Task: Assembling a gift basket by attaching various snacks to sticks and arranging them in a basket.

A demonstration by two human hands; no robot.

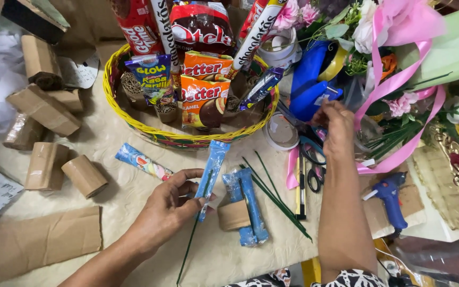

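My left hand [170, 204] pinches a long blue snack stick packet [212, 170] together with a thin green wire stem [189, 250] that hangs down below the hand. My right hand [337, 125] reaches far right, fingers curled among blue plastic and a tape roll [281, 131]; what it grips is hidden. Two more blue packets [251, 204] lie beside a small cardboard roll [233, 215]. A yellow-rimmed woven basket [113, 64] stands behind, filled with upright snack packets [204, 101].
Several cardboard rolls [83, 175] and flat cardboard [33, 242] lie at left. A colourful tube packet [143, 162], green wire stems [274, 196], scissors [312, 159], a blue glue gun [391, 199] and pink ribbon with artificial flowers [394, 85] crowd the right.
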